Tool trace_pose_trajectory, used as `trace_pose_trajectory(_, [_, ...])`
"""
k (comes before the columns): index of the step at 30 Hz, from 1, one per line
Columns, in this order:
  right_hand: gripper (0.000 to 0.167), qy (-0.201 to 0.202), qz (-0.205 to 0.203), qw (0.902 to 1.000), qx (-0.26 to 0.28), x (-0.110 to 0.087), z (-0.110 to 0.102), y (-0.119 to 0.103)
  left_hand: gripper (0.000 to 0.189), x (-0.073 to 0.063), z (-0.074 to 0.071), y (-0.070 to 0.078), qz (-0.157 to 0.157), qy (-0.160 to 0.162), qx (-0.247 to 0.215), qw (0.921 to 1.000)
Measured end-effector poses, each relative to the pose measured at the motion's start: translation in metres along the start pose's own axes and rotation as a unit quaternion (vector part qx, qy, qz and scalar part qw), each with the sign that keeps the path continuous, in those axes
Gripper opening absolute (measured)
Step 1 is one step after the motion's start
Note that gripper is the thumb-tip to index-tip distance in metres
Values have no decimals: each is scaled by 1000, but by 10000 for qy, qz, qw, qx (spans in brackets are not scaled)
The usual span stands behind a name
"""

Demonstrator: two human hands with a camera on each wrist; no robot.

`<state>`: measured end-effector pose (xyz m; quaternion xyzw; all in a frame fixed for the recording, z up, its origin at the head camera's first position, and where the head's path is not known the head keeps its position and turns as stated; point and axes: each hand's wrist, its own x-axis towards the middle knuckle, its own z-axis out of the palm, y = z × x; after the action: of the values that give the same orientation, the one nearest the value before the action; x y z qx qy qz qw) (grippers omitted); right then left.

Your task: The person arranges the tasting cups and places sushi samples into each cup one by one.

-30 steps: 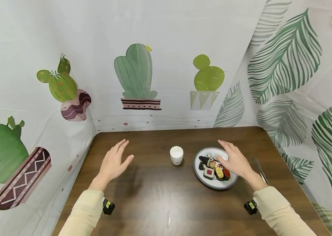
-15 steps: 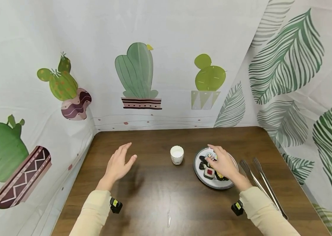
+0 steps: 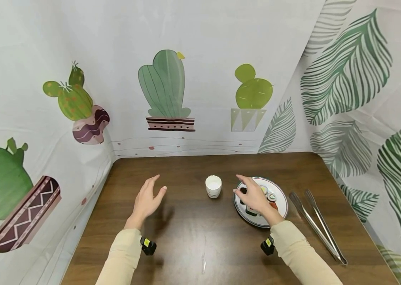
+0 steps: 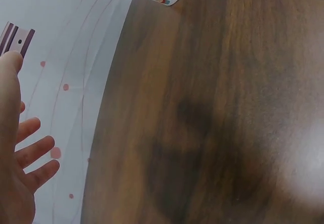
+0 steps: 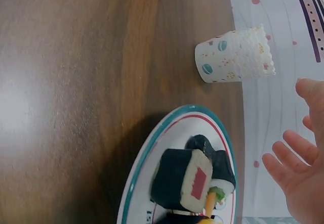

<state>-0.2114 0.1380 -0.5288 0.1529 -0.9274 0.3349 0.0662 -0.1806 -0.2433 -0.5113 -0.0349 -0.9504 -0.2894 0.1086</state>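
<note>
A pale printed cloth (image 3: 207,83) is rising ahead of both hands and on either side, framing a wood-grained tabletop (image 3: 182,225) that is spreading out beneath them. Two arms in cream sleeves (image 3: 123,249) are stretching forward — a small dark device (image 3: 148,246) is sitting at each wrist.

The left hand (image 3: 146,204) and the right hand (image 3: 252,197) are hanging well apart, palms facing inward, fingers loosely extended and holding nothing. Metal tongs (image 3: 314,226) are lying to the right of the right hand, their long axis slanting, spread tips pointing away from the person and joined end sitting beside the right forearm.

The round plate (image 3: 280,200) is resting below the right hand, which is partly hiding it in the head view and is plainly the nearer of the two; being round, the plate is offering no long axis. The white patterned cup (image 3: 213,190) is standing upright between the hands — its axis vertical, its place just left of the right fingertips and farther from the left hand.

On the plate, under the right hand, a squared sushi roll (image 5: 174,178) is showing its pink centre, while a smaller dark-wrapped piece (image 5: 221,169) is nestling beside it.
</note>
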Motion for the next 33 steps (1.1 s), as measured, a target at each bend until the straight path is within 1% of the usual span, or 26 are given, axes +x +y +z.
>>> trace_pose_trajectory(3, [56,-54,-30,9999,121,2,6,-4,59,-2,3,0,-133,8,-99,9999])
trace_pose_trajectory(7, [58,-203,-32,9996,170,4,17,-10,57,-3,7,-1,-351,96,-230,9991])
trace_pose_trajectory(11, [61,-187,-45,9994,278,4,29,-15,54,-6,15,-2,-486,142,-298,9983])
trace_pose_trajectory(15, [64,-206,48,9993,306,6,41,-17,54,-8,26,1,-469,68,-378,9982])
trace_pose_trajectory(18, [68,-323,169,9988,314,7,48,-18,53,-9,33,5,-471,3,-417,9980])
trace_pose_trajectory(26, [83,-493,357,9964,593,9,59,-21,46,-11,46,12,-469,168,-611,9969])
trace_pose_trajectory(33, [84,-589,575,9938,753,14,69,-23,46,-13,55,15,-494,12,-663,9966])
